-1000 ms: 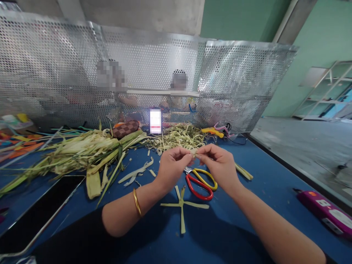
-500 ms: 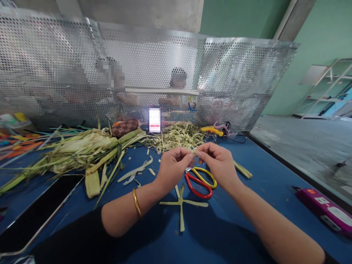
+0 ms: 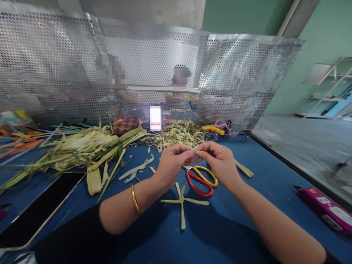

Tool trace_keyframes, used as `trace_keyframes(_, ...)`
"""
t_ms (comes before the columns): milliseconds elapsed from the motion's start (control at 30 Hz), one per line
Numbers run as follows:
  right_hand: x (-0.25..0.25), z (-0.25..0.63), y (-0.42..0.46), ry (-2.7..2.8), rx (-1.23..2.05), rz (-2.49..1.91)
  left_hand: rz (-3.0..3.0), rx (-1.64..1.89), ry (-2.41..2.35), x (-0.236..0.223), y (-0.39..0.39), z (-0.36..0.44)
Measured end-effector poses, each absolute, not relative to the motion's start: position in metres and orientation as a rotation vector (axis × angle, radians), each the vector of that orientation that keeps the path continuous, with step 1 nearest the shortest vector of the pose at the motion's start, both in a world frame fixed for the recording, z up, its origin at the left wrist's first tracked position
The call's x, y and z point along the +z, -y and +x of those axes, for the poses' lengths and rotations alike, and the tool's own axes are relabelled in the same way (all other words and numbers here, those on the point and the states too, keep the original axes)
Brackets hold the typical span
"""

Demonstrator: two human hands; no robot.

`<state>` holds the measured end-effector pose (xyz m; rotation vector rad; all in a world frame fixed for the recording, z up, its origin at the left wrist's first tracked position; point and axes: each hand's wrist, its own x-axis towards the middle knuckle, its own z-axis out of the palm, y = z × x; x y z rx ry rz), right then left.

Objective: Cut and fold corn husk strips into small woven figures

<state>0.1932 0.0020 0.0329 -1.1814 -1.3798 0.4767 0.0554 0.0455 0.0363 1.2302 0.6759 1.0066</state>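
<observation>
Strip of pale leaf, only a sliver of it showing, sits pinched right at the fingertips where the two hands meet above the table. Left hand and right hand are equally near, since both touch it: the left fingers are clamped on it from the left, the right fingers from the right, thumbs against forefingers. What shows seems to run crosswise, from one set of fingers to the other, so its long axis looks roughly level; its ends are hidden, and which way it points I cannot tell.

Just below the fingers lie the scissors, blades pointing away and partly covered by the hands, red and yellow handles opening toward the person and to the right. Nearer the body than the fingers, a cross-shaped leaf piece rests flat, one arm pointing back at the person, two splayed toward the fingers, one out to each side. Right of the fingers, beyond the right wrist, lie leaf lengths; straight past the fingers is a heap of shredded strips, and well to their left a husk bundle.
</observation>
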Motion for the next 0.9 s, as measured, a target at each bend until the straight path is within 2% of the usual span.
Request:
trace_keyframes(367, 0.033, 0.192, -0.001, 1.37, 0.461, -1.211, 1.594, 1.206, -0.642, 0.028, -0.05, 0.055)
trace_keyframes(567, 0.033, 0.192, -0.001, 1.355, 0.458, -1.187, 1.633, 1.183, -0.615, 0.026, -0.05, 0.055)
trace_keyframes(900, 0.036, 0.202, -0.004, 1.209, 0.745, -1.162, 1.517, 1.13, -0.638, 0.035, -0.05, 0.054)
